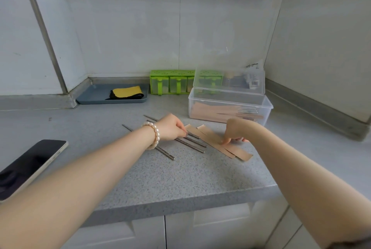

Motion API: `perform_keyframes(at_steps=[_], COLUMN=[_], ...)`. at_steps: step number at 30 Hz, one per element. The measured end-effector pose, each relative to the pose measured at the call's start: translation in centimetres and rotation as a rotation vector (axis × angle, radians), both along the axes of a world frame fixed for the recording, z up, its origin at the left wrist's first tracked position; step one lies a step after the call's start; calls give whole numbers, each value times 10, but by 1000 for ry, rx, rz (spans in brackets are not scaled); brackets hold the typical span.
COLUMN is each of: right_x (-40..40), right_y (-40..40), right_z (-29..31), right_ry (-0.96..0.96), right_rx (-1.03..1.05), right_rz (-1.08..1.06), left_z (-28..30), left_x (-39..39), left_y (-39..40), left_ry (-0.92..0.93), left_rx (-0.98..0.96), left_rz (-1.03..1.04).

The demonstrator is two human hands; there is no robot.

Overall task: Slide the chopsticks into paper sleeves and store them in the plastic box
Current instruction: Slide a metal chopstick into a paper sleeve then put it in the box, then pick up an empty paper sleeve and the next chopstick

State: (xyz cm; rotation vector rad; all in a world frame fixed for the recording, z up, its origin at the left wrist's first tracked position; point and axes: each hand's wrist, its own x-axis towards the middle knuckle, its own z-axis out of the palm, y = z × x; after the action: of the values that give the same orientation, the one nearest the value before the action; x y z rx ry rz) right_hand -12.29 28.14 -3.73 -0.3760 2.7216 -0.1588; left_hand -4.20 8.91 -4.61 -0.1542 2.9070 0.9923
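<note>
Several metal chopsticks (pixel 191 144) lie slanted on the grey speckled counter. My left hand (pixel 172 128), with a pearl bracelet at the wrist, pinches one of them near its upper part. To their right lie a few tan paper sleeves (pixel 230 149), flat and overlapping. My right hand (pixel 235 131) has its fingers curled down, fingertips pinching the top sleeve at its middle. Behind the hands stands the clear plastic box (pixel 228 101) with its lid raised; sleeved chopsticks lie inside it.
A dark phone (pixel 30 165) lies at the left near the counter's front edge (pixel 180 202). At the back stand a grey tray (pixel 96 96) with a yellow cloth and a green condiment rack (pixel 170 83). Walls close the counter at back and right.
</note>
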Motion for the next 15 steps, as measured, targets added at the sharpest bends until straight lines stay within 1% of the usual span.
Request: perform_keyframes(at_steps=[2,7,8,10,11,13,14,15], right_x=[2,5,5,5,6,10,13,19], right_y=[-2,-2,-2,-1,-1,1,1,0], right_z=[2,-1,-3,-5,-2,8,15,21], right_ry=[-12,4,21,72,99,132,121,104], right_rx=[12,-59,-80,-186,-274,-477,-542,-560], right_rz=[-11,-61,-57,-59,-49,7,56,121], left_z=[1,3,3,2,2,3,5,9], left_x=[4,13,14,16,17,21,23,26], left_y=[0,-1,0,2,4,8,11,16], left_ry=[-2,6,4,24,66,226,307,366], left_rx=[1,10,10,7,-3,-80,-154,-253], left_rz=[-9,8,8,8,14,16,-11,-57])
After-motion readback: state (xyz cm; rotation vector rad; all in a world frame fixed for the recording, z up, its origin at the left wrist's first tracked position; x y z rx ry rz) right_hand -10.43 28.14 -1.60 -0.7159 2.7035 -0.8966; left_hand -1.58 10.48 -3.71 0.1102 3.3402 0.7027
